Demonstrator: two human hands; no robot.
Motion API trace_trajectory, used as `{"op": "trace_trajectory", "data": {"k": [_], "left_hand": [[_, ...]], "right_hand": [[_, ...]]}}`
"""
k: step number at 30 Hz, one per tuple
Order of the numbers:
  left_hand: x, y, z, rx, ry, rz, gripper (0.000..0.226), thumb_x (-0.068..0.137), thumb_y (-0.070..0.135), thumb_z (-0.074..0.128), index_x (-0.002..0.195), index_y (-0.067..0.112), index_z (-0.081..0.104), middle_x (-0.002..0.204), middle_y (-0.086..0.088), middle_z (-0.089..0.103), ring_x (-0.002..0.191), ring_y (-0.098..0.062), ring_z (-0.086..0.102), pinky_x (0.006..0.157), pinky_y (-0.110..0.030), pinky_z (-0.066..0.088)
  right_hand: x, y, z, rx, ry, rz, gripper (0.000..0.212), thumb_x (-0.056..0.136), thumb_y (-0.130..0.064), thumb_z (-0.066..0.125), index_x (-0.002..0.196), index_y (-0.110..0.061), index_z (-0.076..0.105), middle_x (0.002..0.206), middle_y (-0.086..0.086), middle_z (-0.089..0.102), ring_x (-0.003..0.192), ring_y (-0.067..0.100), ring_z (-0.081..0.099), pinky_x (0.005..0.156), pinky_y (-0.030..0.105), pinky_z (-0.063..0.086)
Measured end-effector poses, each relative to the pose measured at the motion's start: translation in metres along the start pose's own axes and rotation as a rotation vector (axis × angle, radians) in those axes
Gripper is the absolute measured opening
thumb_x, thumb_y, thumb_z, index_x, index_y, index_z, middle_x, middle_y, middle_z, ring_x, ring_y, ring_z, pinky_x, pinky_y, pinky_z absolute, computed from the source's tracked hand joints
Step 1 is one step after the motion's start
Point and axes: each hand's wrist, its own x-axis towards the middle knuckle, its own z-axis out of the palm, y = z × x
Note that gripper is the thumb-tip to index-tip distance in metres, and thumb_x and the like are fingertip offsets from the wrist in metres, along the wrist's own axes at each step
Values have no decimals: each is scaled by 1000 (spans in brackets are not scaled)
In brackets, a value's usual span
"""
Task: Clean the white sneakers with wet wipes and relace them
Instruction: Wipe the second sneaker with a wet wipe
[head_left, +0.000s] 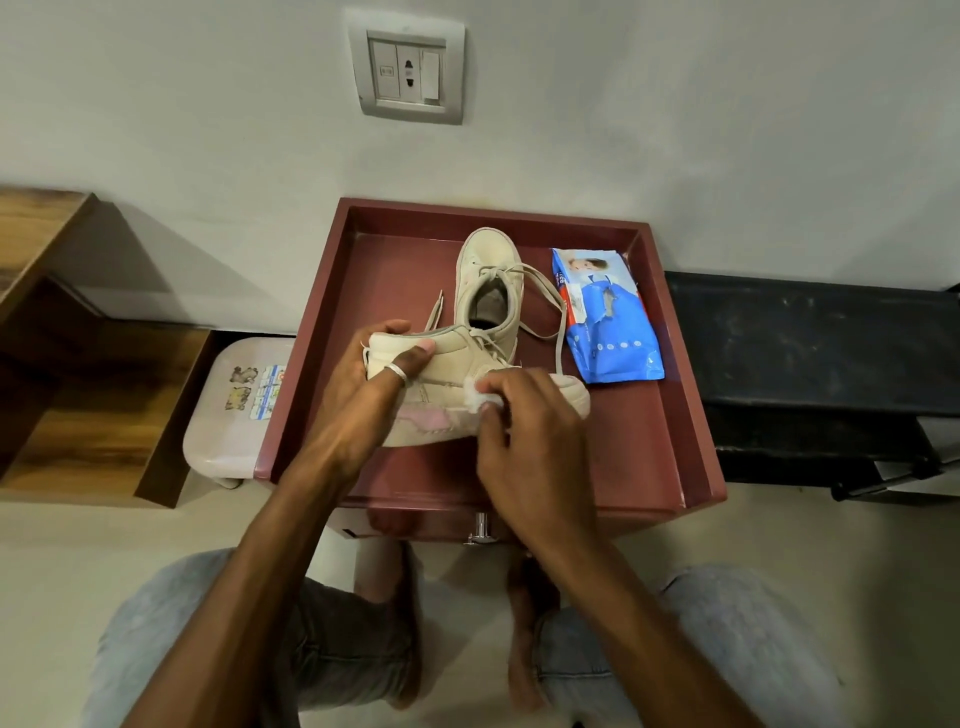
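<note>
Two off-white sneakers are on a maroon tray-topped table (670, 395). The near sneaker (452, 371) lies on its side, toe to the right, with a pink stain low on its side. My left hand (366, 395) grips its heel end, thumb on the upper. My right hand (524, 426) pinches a crumpled white wet wipe (480, 395) against the sneaker's side near the toe. The second sneaker (485, 283) stands upright behind it, its loose laces trailing to the right. A blue pack of wet wipes (610, 325) lies at the tray's right.
A wall with a switch plate (408, 73) rises just behind the table. A wooden shelf unit (78, 374) stands at the left, a pale plastic stool (228, 410) beside the table, a dark bench (810, 358) at the right. My knees and bare feet are below the table's drawer handle (482, 527).
</note>
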Motion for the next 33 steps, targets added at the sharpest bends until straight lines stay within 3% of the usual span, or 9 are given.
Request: {"op": "trace_trajectory", "data": {"k": [6,9,12,15,17,19,23,27,33], "left_hand": [[4,5,-6,-43,-167,-148,28,101,45,51,125,33,60,114,1,70,105,-22,69,87,-39,58],[25,1,-19,25,-158,-119,31,109,13,41,136,14,56,91,6,60,120,-26,62,69,-5,48],[23,4,-21,-227,-280,-197,33,106,-6,30,135,-12,46,94,-1,57,80,6,67,66,-5,47],[8,10,-15,-76,-296,-80,48,111,25,29,141,-7,51,117,-21,65,81,-5,67,95,-40,55],[-6,23,-9,-237,-305,-316,65,102,59,31,134,10,62,120,-15,72,100,-22,71,85,-41,62],[-13,20,-15,-326,-275,-354,79,95,72,32,131,10,65,132,-21,66,121,-33,65,100,-45,56],[-9,20,-11,-298,-250,-314,83,95,75,26,123,9,69,126,-23,67,119,-34,64,109,-50,49],[-5,16,-4,-201,-247,-269,69,99,70,17,85,26,68,87,1,75,76,-14,74,61,-30,59],[-10,12,2,-63,-103,-174,70,78,85,53,118,28,59,112,-1,76,98,-23,74,92,-54,59]], "right_hand": [[3,-28,7,15,-132,-226,23,87,-3,53,103,-7,69,102,7,65,94,25,58,83,33,47],[14,2,-5,-54,-84,-108,20,84,-2,57,96,-12,69,97,2,65,89,23,60,75,40,50],[14,15,-11,-44,-32,-9,19,84,-3,59,95,-14,70,96,-1,66,88,18,63,72,41,52],[12,-13,-2,10,-58,-99,20,85,-1,60,99,-11,71,101,2,68,94,20,63,82,37,52],[10,-35,9,20,-112,-204,22,84,1,61,102,-7,71,103,7,69,97,22,61,86,32,50],[9,-50,19,-9,-206,-296,27,84,-1,57,107,-5,69,107,9,68,99,23,58,87,31,49],[10,-49,13,-106,-258,-318,30,84,-7,47,105,-8,69,104,7,66,95,23,55,83,30,47],[16,-11,-5,-86,-90,-124,21,80,1,60,93,-11,70,95,2,66,88,21,60,76,36,51],[3,-27,6,-60,-128,-248,25,85,-4,50,99,-7,70,101,5,66,94,22,57,82,31,48]]}}
